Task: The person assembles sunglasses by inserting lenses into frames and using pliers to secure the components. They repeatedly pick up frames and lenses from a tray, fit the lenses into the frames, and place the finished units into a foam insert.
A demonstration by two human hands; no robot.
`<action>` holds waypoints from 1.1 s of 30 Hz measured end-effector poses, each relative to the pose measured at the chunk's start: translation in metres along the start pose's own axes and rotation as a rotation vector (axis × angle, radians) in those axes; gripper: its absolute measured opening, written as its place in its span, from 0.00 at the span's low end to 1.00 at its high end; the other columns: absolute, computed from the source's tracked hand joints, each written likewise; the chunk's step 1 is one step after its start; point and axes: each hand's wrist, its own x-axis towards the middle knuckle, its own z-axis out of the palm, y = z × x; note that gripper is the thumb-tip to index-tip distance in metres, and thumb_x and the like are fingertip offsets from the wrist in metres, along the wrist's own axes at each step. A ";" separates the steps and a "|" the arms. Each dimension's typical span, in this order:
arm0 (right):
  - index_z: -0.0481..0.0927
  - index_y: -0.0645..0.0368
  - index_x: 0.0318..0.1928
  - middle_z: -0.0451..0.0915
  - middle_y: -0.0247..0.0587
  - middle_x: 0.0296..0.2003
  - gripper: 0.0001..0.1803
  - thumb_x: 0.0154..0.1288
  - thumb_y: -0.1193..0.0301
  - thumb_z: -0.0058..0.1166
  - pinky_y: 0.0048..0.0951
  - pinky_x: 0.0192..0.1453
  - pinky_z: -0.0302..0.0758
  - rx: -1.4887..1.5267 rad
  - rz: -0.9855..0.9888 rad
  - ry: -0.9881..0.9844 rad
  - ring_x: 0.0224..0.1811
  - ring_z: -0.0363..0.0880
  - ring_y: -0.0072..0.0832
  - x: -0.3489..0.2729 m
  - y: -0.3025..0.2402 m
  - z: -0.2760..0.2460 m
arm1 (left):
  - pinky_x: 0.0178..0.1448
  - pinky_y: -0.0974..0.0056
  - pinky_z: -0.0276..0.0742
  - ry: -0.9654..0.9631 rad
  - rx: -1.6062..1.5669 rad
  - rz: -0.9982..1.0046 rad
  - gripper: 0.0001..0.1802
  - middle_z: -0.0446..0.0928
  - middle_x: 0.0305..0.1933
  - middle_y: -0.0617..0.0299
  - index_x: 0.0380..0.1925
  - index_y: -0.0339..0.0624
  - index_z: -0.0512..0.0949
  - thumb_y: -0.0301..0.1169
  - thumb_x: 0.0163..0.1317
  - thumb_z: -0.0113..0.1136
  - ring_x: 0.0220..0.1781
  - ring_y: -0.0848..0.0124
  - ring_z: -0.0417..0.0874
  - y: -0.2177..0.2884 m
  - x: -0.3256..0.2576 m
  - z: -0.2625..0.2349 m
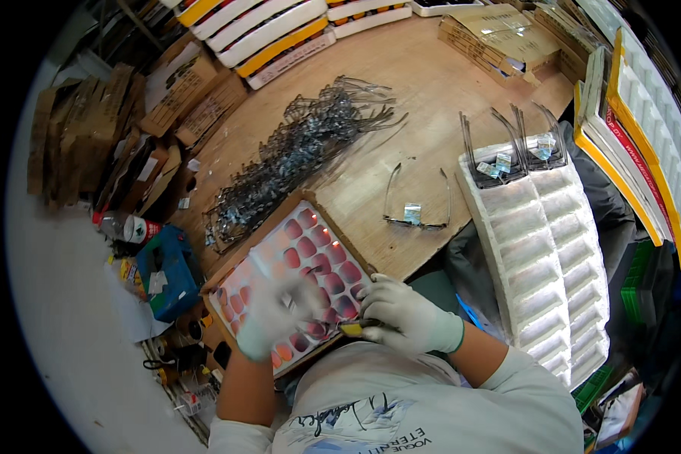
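Wood tabletop, lt brown, ctr to far; pale-grey surface along L, wall or flr unclear.

The tinted lenses lay in spaced rows on a white sheet, shading from pale orange through red to dusky purple, some of them hidden. The shallow cardboard box around them stood open and slanted. A small yellow piece, its shape unclear, was held over its near edge.
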 end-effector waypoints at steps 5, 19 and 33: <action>0.72 0.65 0.55 0.80 0.47 0.44 0.22 0.72 0.61 0.56 0.44 0.64 0.74 0.828 0.656 0.251 0.52 0.81 0.38 -0.016 0.004 -0.015 | 0.60 0.53 0.77 0.379 0.498 -0.432 0.26 0.79 0.50 0.41 0.49 0.35 0.81 0.46 0.61 0.63 0.51 0.47 0.82 -0.151 0.095 0.027; 0.41 0.58 0.79 0.77 0.51 0.53 0.45 0.68 0.76 0.50 0.36 0.51 0.79 1.011 0.392 0.321 0.45 0.83 0.35 -0.011 0.001 -0.020 | 0.44 0.66 0.78 0.384 -0.302 -0.234 0.12 0.79 0.36 0.59 0.41 0.34 0.76 0.32 0.64 0.63 0.36 0.71 0.80 -0.101 0.053 0.028; 0.18 0.73 0.72 0.84 0.63 0.39 0.56 0.62 0.76 0.50 0.45 0.44 0.81 0.057 0.594 0.139 0.38 0.85 0.58 -0.016 -0.051 0.027 | 0.38 0.68 0.79 0.293 -1.102 -0.223 0.07 0.79 0.37 0.62 0.43 0.41 0.75 0.25 0.66 0.61 0.32 0.74 0.81 -0.015 -0.092 0.051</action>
